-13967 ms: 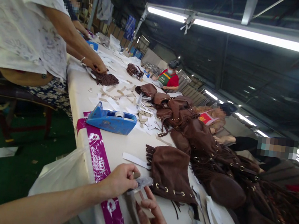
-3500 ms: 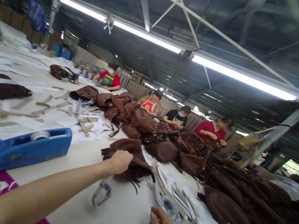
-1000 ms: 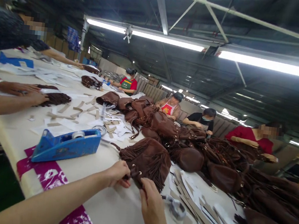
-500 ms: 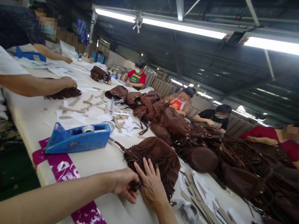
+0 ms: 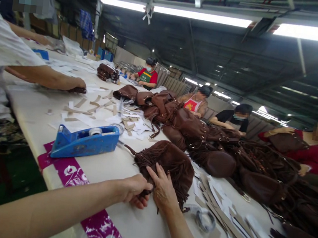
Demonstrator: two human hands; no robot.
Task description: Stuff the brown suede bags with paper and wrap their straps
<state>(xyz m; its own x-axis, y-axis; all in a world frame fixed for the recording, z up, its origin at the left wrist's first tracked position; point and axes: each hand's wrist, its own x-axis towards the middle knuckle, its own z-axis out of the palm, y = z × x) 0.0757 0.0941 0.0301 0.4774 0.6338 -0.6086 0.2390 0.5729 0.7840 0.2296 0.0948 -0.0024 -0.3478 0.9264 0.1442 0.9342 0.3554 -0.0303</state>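
A brown fringed leather bag (image 5: 171, 162) lies on the white table (image 5: 105, 174) in front of me. My left hand (image 5: 133, 189) is closed, pinching the bag's near edge. Beside it, my right hand (image 5: 162, 189) rests on the bag with fingers stretched out and pressing on the fringe. A small clear plastic wrap (image 5: 203, 219) lies on the table just right of my right wrist.
A blue tape dispenser (image 5: 86, 145) stands to the left. A heap of brown bags (image 5: 230, 154) fills the table's right side, with paper and card strips (image 5: 223, 208) scattered around. A person's hand (image 5: 76, 83) works at the left; other people sit across the table.
Over the last second my right hand came down flat onto the fringed bag while my left kept pinching its edge. The view swung slightly right.
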